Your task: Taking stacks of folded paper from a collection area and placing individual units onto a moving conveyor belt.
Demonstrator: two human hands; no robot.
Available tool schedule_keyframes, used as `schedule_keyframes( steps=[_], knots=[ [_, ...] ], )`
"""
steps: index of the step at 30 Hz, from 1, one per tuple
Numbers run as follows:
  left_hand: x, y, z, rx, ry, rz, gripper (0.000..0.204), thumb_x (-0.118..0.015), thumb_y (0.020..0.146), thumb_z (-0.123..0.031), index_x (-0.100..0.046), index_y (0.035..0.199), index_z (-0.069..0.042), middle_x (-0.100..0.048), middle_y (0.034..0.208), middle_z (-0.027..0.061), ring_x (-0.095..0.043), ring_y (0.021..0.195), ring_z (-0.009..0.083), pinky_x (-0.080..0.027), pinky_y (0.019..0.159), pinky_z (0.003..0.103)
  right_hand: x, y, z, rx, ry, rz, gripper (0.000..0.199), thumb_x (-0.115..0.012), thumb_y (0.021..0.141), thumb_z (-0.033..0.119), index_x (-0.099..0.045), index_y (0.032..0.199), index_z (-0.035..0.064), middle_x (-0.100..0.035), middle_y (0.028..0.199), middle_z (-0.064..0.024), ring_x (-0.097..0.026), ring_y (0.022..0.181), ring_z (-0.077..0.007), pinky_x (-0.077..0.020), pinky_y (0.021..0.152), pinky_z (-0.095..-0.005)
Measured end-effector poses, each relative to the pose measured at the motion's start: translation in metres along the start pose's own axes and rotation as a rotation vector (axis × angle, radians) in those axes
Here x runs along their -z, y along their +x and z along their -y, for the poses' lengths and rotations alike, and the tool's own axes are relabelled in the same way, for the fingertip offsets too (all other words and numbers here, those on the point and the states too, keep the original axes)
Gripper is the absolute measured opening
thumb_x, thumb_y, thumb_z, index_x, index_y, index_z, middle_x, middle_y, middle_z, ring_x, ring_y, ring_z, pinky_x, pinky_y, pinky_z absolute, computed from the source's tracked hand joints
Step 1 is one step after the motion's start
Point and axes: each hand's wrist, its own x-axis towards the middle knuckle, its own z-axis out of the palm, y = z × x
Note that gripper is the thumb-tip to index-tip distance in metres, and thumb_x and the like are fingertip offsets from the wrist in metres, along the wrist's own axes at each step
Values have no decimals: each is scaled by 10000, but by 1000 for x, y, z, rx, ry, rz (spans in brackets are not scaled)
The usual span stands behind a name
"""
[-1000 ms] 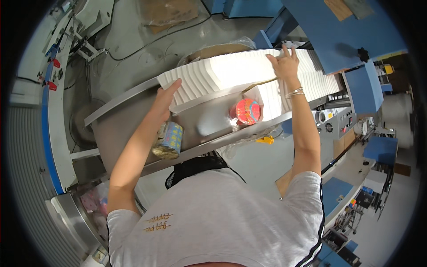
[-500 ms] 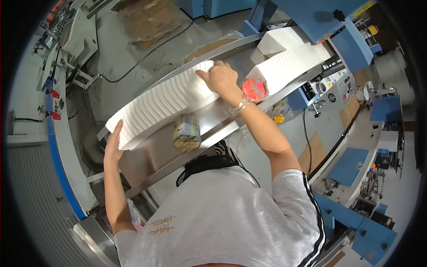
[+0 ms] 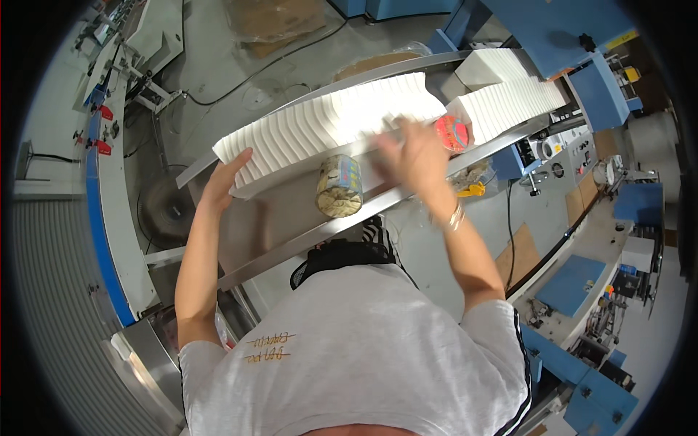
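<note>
A long row of white folded paper sheets [image 3: 320, 120], perhaps tissue, lies along a metal trough [image 3: 251, 251] in front of me. My left hand [image 3: 227, 178] rests against the row's left end, its fingers stretched out along the edge. Blurred by motion, my right hand [image 3: 416, 161] is beside the near edge of the row's right end; its fingers are too smeared to read. Between my hands and me, a patterned cylindrical container [image 3: 339, 187] lies on the trough, touching or close to the row. A red round object [image 3: 452, 134] is just right of the row's end.
More white paper stacks [image 3: 512, 105] lie farther right in the trough, by a blue machine [image 3: 545, 33]. A floor fan [image 3: 173, 207] stands at the left. A bench with a blue edge [image 3: 98, 218] runs along the far left. A black cable [image 3: 276, 62] crosses the floor beyond the trough.
My right hand has come off the top of the row, toward me and to the right. The row's right end is now nearer the red object. The whole view has shifted.
</note>
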Motion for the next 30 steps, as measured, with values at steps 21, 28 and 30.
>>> schedule_keyframes(
  steps=[21,28,30],
  knots=[
    [-9,-6,-3,40,-4,-115,701,-698,871,-330,-391,1407,0,-512,1363,110,-480,1259,226,-366,1037,323,43,114,-130,-14,126,-315,773,-753,621,321,-473,1268,6,-512,1162,-265,-499,1044,-424,-430,929,-482],
    [-19,-12,-13,83,-3,-75,811,-705,857,-379,-313,1442,21,-428,1437,128,-406,1325,244,-324,1078,346,-39,153,-261,-224,-17,144,826,-758,595,415,-514,1256,-16,-577,1136,-299,-576,1052,-440,-486,926,-437],
    [-16,-15,-8,90,-14,-87,817,-707,855,-379,-307,1444,22,-423,1441,126,-400,1329,245,-321,1080,342,-42,146,-247,-86,-286,23,675,-731,686,329,-528,1233,-10,-569,1203,-251,-578,1051,-426,-490,896,-444]
  ],
)
